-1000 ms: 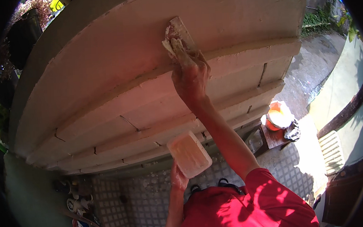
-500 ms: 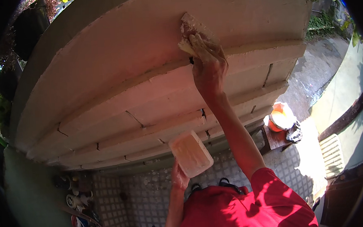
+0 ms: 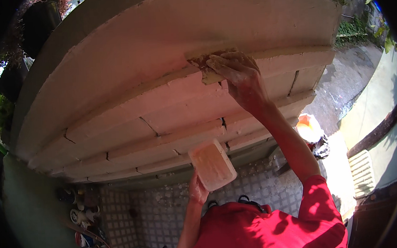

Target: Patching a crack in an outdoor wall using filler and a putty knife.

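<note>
My right hand, whitened with paste, grips a wide flat putty spreader. Its blade lies against the pale plastered surface, at the stepped ledge below the broad upper band. Lower down, my left hand holds a shallow rectangular plastic tub by its side and underside. Whitish residue smears the inside of the tub. Dark cracks and gaps mark the steps between the two hands. Part of the spreader is hidden behind my right fingers.
An orange-and-white bucket stands at the right beside a crumpled dark plastic bag. Patterned floor tiles lie below. Bottles and cans cluster at the lower left, and a slatted pale panel is at the right.
My right hand and the spreader have moved down and right, from the upper band onto the ledge, and the blade has turned flatter. The tub has shifted slightly right.
</note>
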`<state>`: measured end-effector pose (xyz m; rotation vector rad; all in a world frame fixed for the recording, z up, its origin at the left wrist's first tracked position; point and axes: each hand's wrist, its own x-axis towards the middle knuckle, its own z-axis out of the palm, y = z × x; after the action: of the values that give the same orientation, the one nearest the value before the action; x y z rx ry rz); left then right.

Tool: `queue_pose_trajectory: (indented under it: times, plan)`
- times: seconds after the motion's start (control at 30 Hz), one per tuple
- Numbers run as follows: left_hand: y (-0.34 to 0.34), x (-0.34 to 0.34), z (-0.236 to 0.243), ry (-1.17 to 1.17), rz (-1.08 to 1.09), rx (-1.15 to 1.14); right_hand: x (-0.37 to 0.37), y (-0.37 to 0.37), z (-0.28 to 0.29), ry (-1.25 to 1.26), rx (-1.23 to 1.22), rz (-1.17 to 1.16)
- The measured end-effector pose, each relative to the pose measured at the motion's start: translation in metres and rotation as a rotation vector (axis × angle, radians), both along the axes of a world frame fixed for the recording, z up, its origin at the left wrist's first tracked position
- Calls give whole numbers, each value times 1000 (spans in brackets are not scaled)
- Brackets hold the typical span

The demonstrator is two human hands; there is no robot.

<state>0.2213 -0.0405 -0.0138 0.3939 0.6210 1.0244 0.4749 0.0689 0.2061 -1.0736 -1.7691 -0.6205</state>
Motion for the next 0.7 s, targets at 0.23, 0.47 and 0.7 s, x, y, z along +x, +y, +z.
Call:
queue_pose_trajectory:
  times: [0.23,0.47,0.7]
  plan:
    - [-1,1,-6,-24,-6,-28,8,14,4,-58,87,-75]
    - [-4,-3,-2,-17,31,-22,29,-14,-1,49,-62,-14]
    - [-5,7,0,-20,8,-2,63,4,58,173,428,-297]
